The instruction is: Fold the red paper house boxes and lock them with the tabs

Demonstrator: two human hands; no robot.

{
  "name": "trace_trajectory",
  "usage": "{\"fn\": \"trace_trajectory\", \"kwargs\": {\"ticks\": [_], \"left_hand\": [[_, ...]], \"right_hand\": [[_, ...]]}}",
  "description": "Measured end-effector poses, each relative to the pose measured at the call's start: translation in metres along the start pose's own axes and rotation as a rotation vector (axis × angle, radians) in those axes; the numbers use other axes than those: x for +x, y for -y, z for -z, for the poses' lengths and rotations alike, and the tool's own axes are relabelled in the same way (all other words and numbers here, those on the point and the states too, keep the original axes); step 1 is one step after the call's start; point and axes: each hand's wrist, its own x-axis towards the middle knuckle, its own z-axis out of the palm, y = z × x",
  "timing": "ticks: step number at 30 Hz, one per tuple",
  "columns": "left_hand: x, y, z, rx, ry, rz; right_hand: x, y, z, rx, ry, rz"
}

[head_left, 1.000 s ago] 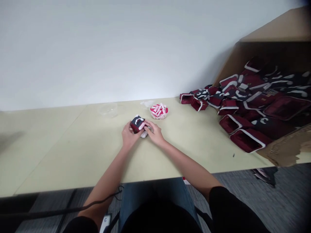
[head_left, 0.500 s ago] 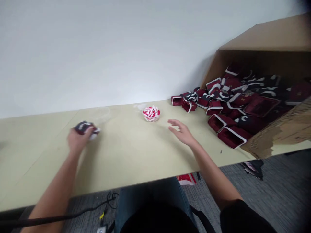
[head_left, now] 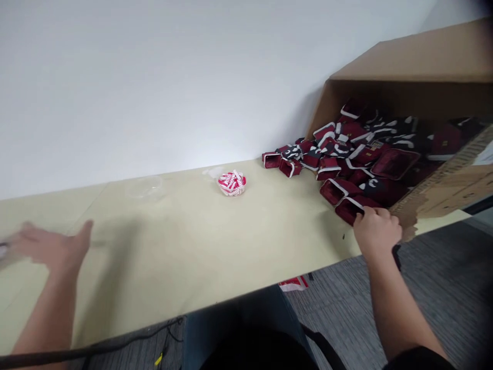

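Your wear: black sleeve (head_left: 419, 359) at right upper arm; blue denim jeans (head_left: 239, 313) on lap; thin black strap (head_left: 323, 347) beside right thigh; left hand (head_left: 50, 246), right hand (head_left: 377, 234) bare.

clear plastic lid (head_left: 145, 188) | clear tub of red-white strips (head_left: 231, 184) | cream tabletop (head_left: 192, 246) | grey carpet (head_left: 442, 267)

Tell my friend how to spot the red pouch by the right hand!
Start at the tipped cardboard box on the right of the pale table. Maroon pouches with white edges spill from it. Yours is the front pouch, with the person's right hand on it.
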Motion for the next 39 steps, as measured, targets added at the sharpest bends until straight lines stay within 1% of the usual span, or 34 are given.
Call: {"fn": "trace_trajectory", "kwargs": {"ticks": [1,2,3,5,6,7,9,10,11,13,14,15,17,18,19,21,24,26,30,33,36,39], "left_hand": [[-0.005,-0.006,-0.010,0.006,-0.081,0.003],[-0.011,-0.012,-0.021,0.008,-0.123,0.005],[-0.017,-0.019,-0.034,-0.001,-0.111,-0.004],[-0.031,-0.037,-0.059,-0.023,-0.046,-0.033],[-0.040,-0.049,-0.072,-0.044,-0.002,-0.087],[-0.050,-0.061,-0.083,-0.081,0.067,-0.170],[-0.075,-0.088,-0.101,-0.183,0.221,-0.285],[-0.088,-0.102,-0.107,-0.242,0.306,-0.319],[-0.100,-0.116,-0.111,-0.296,0.382,-0.355],[-0.121,-0.142,-0.114,-0.376,0.509,-0.467],[-0.129,-0.153,-0.115,-0.379,0.570,-0.555],[-0.134,-0.162,-0.115,-0.349,0.632,-0.655],[-0.137,-0.173,-0.119,-0.187,0.736,-0.842],[-0.135,-0.174,-0.122,-0.071,0.771,-0.901],[-0.132,-0.173,-0.125,0.051,0.794,-0.926],[-0.124,-0.165,-0.132,0.252,0.792,-0.906],[-0.109,-0.146,-0.138,0.373,0.728,-0.847],[-0.100,-0.134,-0.136,0.384,0.674,-0.816],[-0.089,-0.119,-0.123,0.426,0.581,-0.707],[-0.085,-0.112,-0.115,0.444,0.558,-0.608],[-0.081,-0.106,-0.109,0.379,0.537,-0.562],[-0.074,-0.102,-0.105,0.188,0.483,-0.462]], "right_hand": [[-0.002,0.006,-0.001,0.008,-0.013,0.000],[-0.006,0.013,-0.002,0.013,-0.020,0.002],[-0.012,0.021,-0.002,0.024,-0.019,0.018],[-0.028,0.042,0.000,0.086,0.002,0.094],[-0.039,0.055,0.002,0.148,0.018,0.153],[-0.050,0.070,0.006,0.230,0.035,0.215],[-0.072,0.102,0.014,0.462,0.096,0.340],[-0.081,0.117,0.020,0.612,0.155,0.398],[-0.087,0.132,0.025,0.748,0.231,0.420],[-0.091,0.156,0.035,0.911,0.310,0.379],[-0.089,0.165,0.037,0.942,0.326,0.345],[-0.084,0.172,0.038,0.949,0.332,0.316],[-0.068,0.185,0.033,0.935,0.369,0.297],[-0.059,0.192,0.027,0.915,0.404,0.303],[-0.050,0.199,0.020,0.882,0.450,0.319],[-0.035,0.215,0.004,0.763,0.546,0.388],[-0.018,0.244,-0.015,0.586,0.633,0.507],[-0.008,0.265,-0.021,0.534,0.642,0.546],[0.013,0.305,-0.021,0.416,0.649,0.544],[0.024,0.330,-0.021,0.323,0.690,0.532],[0.025,0.346,-0.024,0.269,0.753,0.534],[0.020,0.349,-0.027,0.266,0.771,0.529]]}}
